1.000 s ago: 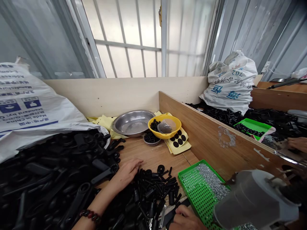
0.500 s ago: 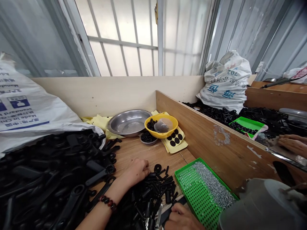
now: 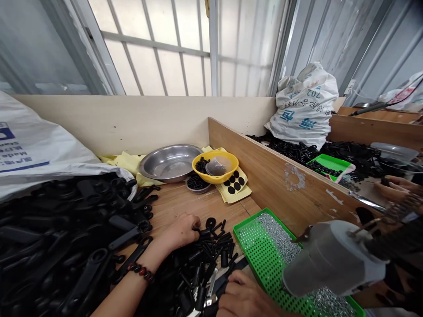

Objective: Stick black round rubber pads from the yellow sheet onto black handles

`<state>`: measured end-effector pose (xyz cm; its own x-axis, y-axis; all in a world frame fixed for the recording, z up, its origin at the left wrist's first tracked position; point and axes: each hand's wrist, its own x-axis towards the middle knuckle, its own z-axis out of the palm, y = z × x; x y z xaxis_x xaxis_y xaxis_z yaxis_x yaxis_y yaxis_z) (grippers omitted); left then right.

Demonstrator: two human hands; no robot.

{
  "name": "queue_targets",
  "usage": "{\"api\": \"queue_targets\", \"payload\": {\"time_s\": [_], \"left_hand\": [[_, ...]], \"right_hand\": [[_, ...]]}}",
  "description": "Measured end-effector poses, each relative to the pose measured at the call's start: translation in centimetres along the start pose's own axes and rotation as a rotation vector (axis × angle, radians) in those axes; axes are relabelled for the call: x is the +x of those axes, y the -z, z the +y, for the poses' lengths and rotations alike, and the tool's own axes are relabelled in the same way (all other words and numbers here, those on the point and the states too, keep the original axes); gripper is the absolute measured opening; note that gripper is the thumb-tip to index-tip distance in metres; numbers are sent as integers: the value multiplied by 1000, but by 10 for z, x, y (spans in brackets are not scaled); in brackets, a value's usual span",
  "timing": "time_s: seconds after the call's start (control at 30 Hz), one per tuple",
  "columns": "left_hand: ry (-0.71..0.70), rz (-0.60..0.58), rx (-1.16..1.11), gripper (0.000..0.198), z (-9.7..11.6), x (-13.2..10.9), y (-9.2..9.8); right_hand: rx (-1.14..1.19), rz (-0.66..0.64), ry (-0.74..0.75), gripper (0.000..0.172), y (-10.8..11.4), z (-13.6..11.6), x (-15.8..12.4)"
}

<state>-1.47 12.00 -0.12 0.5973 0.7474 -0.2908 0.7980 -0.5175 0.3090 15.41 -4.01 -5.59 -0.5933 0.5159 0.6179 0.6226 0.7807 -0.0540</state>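
My left hand (image 3: pixel 183 230), a beaded bracelet on its wrist, rests at the far edge of a pile of small black cylinders and pins (image 3: pixel 201 255). Its fingers curl downward against the pile; the fingertips are hidden, so what they pinch is unclear. At the bottom of the view my right hand (image 3: pixel 243 295) is closed, beside a flat black bar (image 3: pixel 228 277) and shiny metal pieces (image 3: pixel 211 284). Whatever its fingers wrap round is hidden. A black ring (image 3: pixel 210 223) lies just beyond the pile.
A heap of black crank-like arms (image 3: pixel 82 246) spills from a white sack (image 3: pixel 49 145) at left. Behind stand a steel bowl (image 3: pixel 170 163) and yellow basket (image 3: pixel 228 177). At right are a green tray (image 3: pixel 261 259) of small metal parts, a grey tool (image 3: pixel 330 259) and a wooden divider (image 3: pixel 264 163). Beyond it shows a co-worker's hand (image 3: pixel 395 189).
The view has shifted, so the bench items appear further left and slightly higher. The grey tool shows more fully over the green tray. Both hands stay near the same parts.
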Motion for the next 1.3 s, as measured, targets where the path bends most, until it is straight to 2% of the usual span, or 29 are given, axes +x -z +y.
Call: {"api": "queue_targets", "payload": {"time_s": [0.07,0.2,0.27,0.5,0.6,0.7,0.83,0.9,0.97,1.07,1.2,1.3], "left_hand": [[-14,26,-24,20,1,-2,-2],[-38,96,-128,16,-1,-10,-1],[-46,134,-206,21,-4,-15,1],[-35,239,-479,41,-21,-29,2],[-18,271,-603,42,-21,-42,2],[11,281,-780,45,-10,-64,-1],[4,233,-1436,36,21,-96,-20],[-3,219,-1659,35,36,-106,-33],[25,219,-1778,35,48,-112,-45],[31,214,-1913,33,62,-117,-57],[57,278,-2023,26,78,-123,-56],[90,322,-2035,30,88,-130,-51]], "right_hand": [[-3,15,-23,50,-4,-2,-3],[-1,-82,-23,44,-9,-3,-10],[7,-89,-36,42,-9,-4,-11],[60,119,-5,57,-2,-6,2],[26,143,-4,58,8,-7,9],[-1,164,-58,56,26,-9,16],[172,107,-225,56,44,-12,22],[244,155,-293,55,46,-14,24],[285,207,-340,55,46,-17,25],[314,185,-394,52,50,-22,29],[322,111,-401,46,65,-25,34],[311,87,-371,41,72,-23,35]]}}
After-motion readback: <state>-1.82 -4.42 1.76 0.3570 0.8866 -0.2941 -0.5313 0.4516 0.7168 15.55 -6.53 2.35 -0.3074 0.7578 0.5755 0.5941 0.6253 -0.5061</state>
